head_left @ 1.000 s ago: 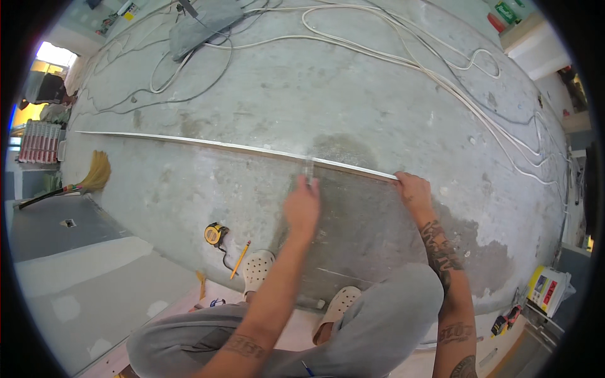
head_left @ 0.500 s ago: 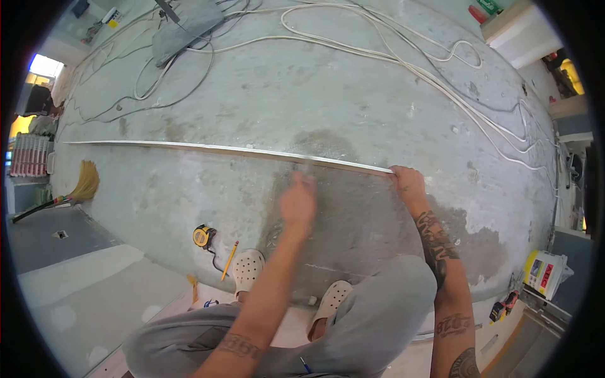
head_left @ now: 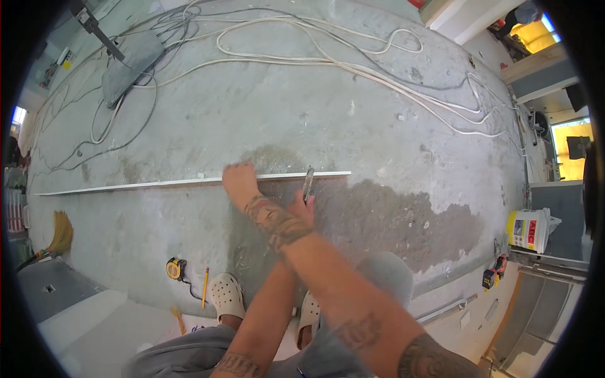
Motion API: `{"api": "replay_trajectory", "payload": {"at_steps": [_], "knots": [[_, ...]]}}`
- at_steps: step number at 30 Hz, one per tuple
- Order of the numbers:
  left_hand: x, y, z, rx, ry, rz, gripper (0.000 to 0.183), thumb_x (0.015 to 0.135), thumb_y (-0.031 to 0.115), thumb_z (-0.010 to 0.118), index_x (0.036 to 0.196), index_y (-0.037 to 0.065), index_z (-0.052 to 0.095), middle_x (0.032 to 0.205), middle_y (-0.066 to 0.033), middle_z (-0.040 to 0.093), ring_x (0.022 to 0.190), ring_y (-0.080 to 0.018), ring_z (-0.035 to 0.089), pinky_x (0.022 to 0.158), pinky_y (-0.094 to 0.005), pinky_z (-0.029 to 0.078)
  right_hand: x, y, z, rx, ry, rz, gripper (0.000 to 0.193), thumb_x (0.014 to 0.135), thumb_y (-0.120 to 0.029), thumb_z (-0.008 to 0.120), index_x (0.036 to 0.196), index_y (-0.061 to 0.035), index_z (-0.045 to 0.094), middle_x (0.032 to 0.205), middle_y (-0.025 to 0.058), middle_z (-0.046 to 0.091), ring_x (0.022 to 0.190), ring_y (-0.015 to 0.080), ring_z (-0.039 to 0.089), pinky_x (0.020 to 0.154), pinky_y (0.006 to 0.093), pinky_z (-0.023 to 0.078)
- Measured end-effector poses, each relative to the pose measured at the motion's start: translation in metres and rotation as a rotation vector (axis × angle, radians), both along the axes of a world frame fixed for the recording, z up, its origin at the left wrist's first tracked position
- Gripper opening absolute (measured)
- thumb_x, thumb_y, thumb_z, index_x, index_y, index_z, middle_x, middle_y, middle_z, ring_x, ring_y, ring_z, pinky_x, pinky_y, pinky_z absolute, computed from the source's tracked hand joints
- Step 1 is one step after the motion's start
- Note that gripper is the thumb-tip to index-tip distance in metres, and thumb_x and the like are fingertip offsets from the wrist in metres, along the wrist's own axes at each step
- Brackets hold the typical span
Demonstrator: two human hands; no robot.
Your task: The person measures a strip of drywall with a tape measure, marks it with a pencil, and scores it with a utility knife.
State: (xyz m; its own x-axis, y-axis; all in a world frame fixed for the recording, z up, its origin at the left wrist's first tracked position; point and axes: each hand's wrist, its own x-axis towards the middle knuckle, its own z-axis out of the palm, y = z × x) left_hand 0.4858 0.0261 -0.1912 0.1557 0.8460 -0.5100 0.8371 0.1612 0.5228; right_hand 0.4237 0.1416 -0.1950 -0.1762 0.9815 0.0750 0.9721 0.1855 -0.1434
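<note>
A long, thin white strip (head_left: 145, 185) lies across the grey concrete floor in front of me. My right hand (head_left: 239, 179) reaches over to the left with its fingers closed on the strip, between its middle and its right end. Under my crossed right forearm, my left hand (head_left: 303, 206) comes up on the right of it. Closed in the left hand is a slim grey metal tool (head_left: 308, 184), pointing away from me across the strip. Its exact kind cannot be made out.
Near my shoes lie a yellow tape measure (head_left: 176, 269) and a yellow pencil (head_left: 205, 287). Loose cables (head_left: 328, 61) run over the far floor. A broom (head_left: 61, 233) is at left; a white bucket (head_left: 529, 230) and a power tool (head_left: 495, 272) are at right.
My right hand has left the strip's right end and crossed over my left arm to a place further left on it. The view has swung to the right.
</note>
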Motion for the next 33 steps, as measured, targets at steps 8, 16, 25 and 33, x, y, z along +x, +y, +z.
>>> {"api": "replay_trajectory", "payload": {"at_steps": [8,16,25,33], "knots": [[-0.019,0.001,-0.005,0.148,-0.145,0.337,0.04,0.095,0.04,0.048,0.117,0.006,0.051,0.102,-0.0251,0.062,0.1,-0.0426,0.059,0.084,-0.0528,0.044,-0.012,0.004,-0.008,-0.295,0.042,-0.082,0.008,0.078,-0.014,0.065,0.079,-0.0131,0.072,0.079,0.0036,0.071,0.081,0.0224,0.071,0.062,0.0359,0.053],[0.084,-0.061,-0.002,0.069,-0.15,-0.051,0.038,0.095,0.038,0.05,0.106,0.003,0.055,0.085,-0.0243,0.065,0.084,-0.0434,0.063,0.075,-0.0539,0.047,-0.018,0.0,-0.006,-0.28,0.072,-0.122,0.01,0.078,-0.012,0.066,0.085,-0.0131,0.073,0.085,0.004,0.071,0.087,0.0233,0.07,0.066,0.0372,0.053],[0.003,-0.069,-0.03,0.053,-0.093,-0.406,0.03,0.09,0.027,0.051,0.104,0.002,0.058,0.086,-0.0199,0.067,0.076,-0.0394,0.065,0.068,-0.0499,0.051,0.01,0.012,-0.042,-0.184,0.167,0.046,0.009,0.076,-0.01,0.066,0.085,-0.008,0.068,0.086,0.014,0.066,0.09,0.0317,0.067,0.074,0.044,0.053],[-0.236,0.015,-0.025,0.0,-0.745,1.173,0.018,0.083,0.019,0.059,0.089,0.003,0.056,0.081,-0.0114,0.062,0.046,-0.0153,0.049,0.04,-0.029,0.04,0.041,0.017,0.001,-0.292,-0.04,0.358,0.072,0.087,-0.008,0.053,0.149,-0.0335,0.026,0.144,0.0284,0.032,0.132,0.0443,0.036,0.101,0.0612,0.034]]}}
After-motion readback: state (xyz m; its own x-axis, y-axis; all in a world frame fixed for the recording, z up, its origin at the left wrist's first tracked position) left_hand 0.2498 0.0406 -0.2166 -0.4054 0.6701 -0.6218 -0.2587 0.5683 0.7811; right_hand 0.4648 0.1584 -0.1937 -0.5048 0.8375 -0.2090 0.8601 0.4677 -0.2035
